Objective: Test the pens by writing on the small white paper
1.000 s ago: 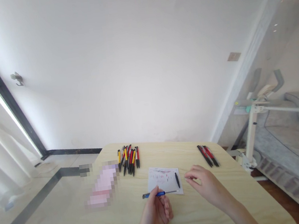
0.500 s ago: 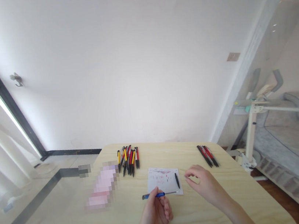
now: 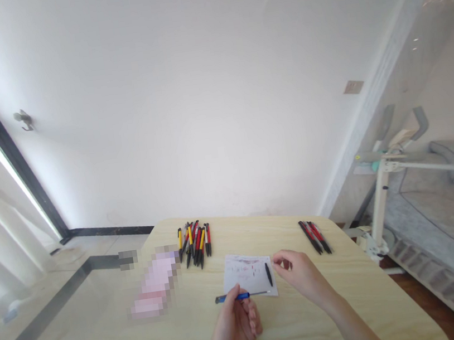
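So from my head cam, I'm holding a blue pen barrel (image 3: 243, 296) in my left hand (image 3: 236, 326), thumb pressing on top and the other fingers curling loosely underneath, palm facing more or less up. The barrel is lying pretty much sideways, and a thin refill (image 3: 260, 292) is poking out of its right end, over the lower edge of a sheet of paper (image 3: 244, 273).

My right hand (image 3: 303, 272) is hovering just right of that paper, thumb and index tips pinching almost together. Honestly can't tell if I'm gripping something tiny there.

A black pen grip (image 3: 269, 274) is lying on the paper near its right edge, close to my right fingertips and apart from the barrel. The paper is showing some reddish and dark marks, too blurry for reading.

Further back on the wood-look surface (image 3: 292, 330), a messy pile of yellow, red and black pens (image 3: 198, 241) is sitting to the left, while a smaller bunch of red and black pens (image 3: 317, 235) is lying to the right. Something pink and pixelated (image 3: 154, 284) is showing near the left side.
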{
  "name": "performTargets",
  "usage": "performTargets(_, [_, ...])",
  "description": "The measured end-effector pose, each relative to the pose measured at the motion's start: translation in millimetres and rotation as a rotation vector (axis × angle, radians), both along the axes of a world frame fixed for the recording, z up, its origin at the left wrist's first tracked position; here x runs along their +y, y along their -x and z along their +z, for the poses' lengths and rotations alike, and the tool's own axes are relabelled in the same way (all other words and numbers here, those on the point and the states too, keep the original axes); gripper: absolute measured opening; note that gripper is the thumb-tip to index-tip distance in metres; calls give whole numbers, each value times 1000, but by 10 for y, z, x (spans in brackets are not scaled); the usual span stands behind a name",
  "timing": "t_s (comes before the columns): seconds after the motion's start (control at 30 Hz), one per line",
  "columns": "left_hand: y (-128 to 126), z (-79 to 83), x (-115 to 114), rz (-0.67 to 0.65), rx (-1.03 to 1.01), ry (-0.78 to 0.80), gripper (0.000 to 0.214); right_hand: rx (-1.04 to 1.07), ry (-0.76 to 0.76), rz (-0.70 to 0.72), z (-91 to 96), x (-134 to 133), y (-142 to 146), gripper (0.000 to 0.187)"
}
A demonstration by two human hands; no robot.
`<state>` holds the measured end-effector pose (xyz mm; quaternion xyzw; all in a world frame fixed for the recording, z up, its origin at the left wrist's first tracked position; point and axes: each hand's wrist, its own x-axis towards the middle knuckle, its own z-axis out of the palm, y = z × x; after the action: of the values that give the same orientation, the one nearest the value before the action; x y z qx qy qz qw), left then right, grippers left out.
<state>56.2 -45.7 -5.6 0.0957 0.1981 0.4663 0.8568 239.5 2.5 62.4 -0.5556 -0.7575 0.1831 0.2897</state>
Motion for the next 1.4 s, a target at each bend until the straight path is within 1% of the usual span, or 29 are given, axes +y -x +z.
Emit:
performTargets(0.1, [4, 4, -1, -3, -2, 6, 31, 21, 31, -1, -20, 39, 13, 20])
performTargets(0.27, [6, 6, -12, -20, -32, -10, 31, 7, 38, -4, -29, 103, 63, 21])
performTargets(0.43, [3, 11, -23, 2, -36, -14, 29, -89, 55, -30, -65, 181, 137, 23])
performTargets(0.6, [6, 20, -22, 4, -33, -17, 29, -220, 117, -69, -116, 249, 217, 19])
performTargets(0.87, [-2, -4, -14, 14, -45, -34, 28, -322, 209, -88, -190, 401, 324, 13])
performTargets(1.1, [10, -12, -7, 7, -46, -19, 28, -404, 200, -144, -189, 356, 385, 16])
performTargets(1.4, [10, -8, -18, 4, -29, -17, 29, -459, 201, -154, -195, 321, 412, 16])
